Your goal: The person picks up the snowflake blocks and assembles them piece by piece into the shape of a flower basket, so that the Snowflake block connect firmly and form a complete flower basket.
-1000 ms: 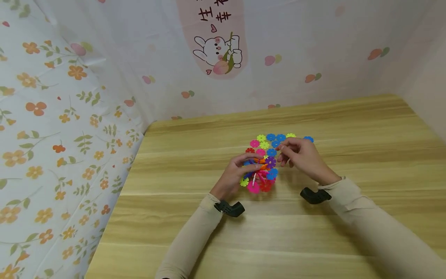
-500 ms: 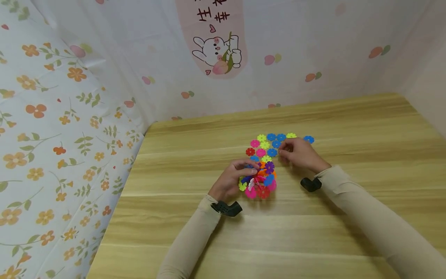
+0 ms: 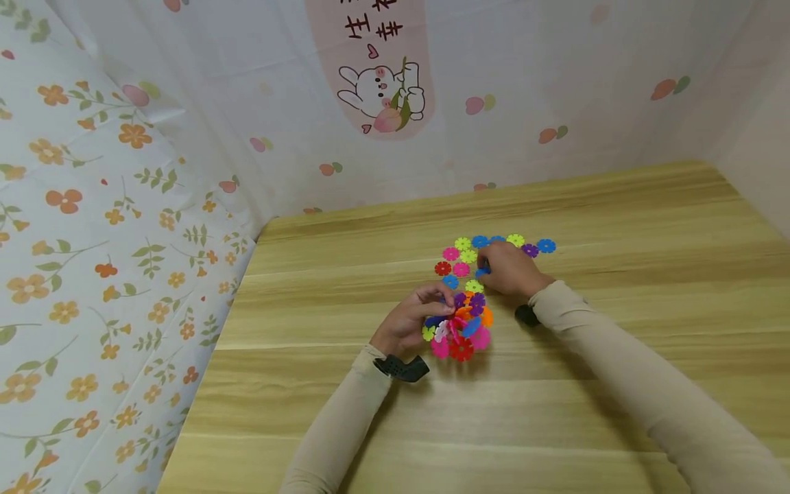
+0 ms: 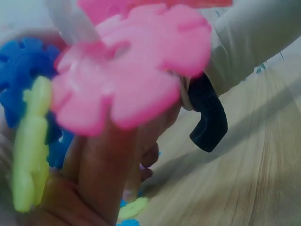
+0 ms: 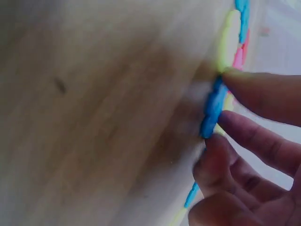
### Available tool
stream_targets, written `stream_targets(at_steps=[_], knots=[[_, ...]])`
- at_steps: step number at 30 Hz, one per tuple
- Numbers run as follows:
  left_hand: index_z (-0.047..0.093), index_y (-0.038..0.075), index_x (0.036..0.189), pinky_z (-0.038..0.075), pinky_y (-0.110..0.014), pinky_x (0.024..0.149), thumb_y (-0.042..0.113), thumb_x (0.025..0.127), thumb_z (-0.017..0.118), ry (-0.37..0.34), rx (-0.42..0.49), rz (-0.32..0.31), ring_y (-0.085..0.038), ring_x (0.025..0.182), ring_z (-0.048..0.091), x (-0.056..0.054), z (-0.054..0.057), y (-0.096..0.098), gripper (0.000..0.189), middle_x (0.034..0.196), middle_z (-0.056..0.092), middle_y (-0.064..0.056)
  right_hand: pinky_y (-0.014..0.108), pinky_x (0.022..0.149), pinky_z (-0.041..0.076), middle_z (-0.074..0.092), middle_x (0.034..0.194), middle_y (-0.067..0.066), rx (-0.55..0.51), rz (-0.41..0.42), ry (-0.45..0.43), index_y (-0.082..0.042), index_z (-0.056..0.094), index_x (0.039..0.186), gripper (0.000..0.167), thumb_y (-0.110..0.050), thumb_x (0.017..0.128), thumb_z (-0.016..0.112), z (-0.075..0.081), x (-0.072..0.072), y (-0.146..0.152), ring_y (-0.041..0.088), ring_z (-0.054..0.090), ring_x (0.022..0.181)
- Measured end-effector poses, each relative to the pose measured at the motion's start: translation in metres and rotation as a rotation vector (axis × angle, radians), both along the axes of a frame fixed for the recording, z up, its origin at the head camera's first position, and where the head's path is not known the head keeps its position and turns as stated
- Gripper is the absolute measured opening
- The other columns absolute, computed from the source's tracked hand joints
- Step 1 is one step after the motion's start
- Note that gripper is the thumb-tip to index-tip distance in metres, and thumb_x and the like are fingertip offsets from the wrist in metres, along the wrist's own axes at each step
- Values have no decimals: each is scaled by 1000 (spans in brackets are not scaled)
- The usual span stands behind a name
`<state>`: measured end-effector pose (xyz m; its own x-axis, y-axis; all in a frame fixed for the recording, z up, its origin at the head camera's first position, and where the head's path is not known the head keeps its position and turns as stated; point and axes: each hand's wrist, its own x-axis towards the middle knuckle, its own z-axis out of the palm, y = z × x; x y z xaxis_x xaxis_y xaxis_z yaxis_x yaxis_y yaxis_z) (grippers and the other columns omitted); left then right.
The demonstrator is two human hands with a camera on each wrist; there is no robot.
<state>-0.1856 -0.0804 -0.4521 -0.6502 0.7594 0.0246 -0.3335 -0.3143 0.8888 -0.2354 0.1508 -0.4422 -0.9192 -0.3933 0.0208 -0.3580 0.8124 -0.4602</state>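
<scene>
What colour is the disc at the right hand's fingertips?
Blue; the disc shows best in the right wrist view.

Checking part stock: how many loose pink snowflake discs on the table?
2: the nearer pink disc right of the loose red disc, the farther pink disc just behind the two. Others could be hidden under the right hand.

On the white cloth hanging with fruit prints (image 3: pixel 531 55), inside the pale pink rounded printed patch (image 3: pixel 410 41), two dark brown Chinese characters can be read — 生 (image 3: pixel 357 27) and 幸 (image 3: pixel 389 30); the strokes above them are cut by the frame's edge.
</scene>
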Motion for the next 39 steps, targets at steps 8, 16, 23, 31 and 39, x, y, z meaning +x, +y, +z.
stream_targets(at_steps=[8, 16, 23, 31, 39], knots=[[70, 21, 87, 54, -16, 66, 7, 93, 54, -74, 30, 6, -5, 75, 59, 0, 1, 3, 22, 88, 56, 5, 45, 81, 52, 66, 96, 15, -123, 9, -208, 1, 68, 102, 18, -4, 85, 74, 2, 1, 14, 29, 60, 90], [70, 22, 87, 56, -19, 70, 15, 89, 63, -110, -12, 51, -7, 78, 60, 0, -3, 6, 10, 91, 57, 5, 32, 67, 45, 65, 83, 7, -247, 8, -176, -4, 71, 92, 6, -4, 91, 65, 14, 9, 27, 20, 57, 75], [72, 23, 86, 55, -20, 75, 13, 90, 61, -87, -68, 65, -9, 86, 58, -3, -4, 7, 15, 95, 60, 6, 32, 60, 50, 67, 83, 12, -511, 6, -225, -4, 67, 104, 11, -11, 98, 62, 48, 29, 17, 30, 65, 75], [74, 25, 87, 44, -32, 95, 1, 96, 51, 76, -210, 109, -14, 98, 56, -10, -2, 11, 34, 94, 67, 9, 30, 60, 53, 65, 73, 4, -497, 64, -129, -3, 69, 99, 6, -6, 94, 66, 60, 51, 7, 15, 62, 62], [75, 27, 89, 48, -28, 92, -3, 96, 52, 153, -219, 95, -11, 95, 60, -12, 0, 12, 38, 93, 69, 10, 26, 55, 46, 62, 69, -1, -430, 80, -36, -4, 70, 95, 5, -2, 90, 69, 56, 56, 2, 15, 54, 60]])
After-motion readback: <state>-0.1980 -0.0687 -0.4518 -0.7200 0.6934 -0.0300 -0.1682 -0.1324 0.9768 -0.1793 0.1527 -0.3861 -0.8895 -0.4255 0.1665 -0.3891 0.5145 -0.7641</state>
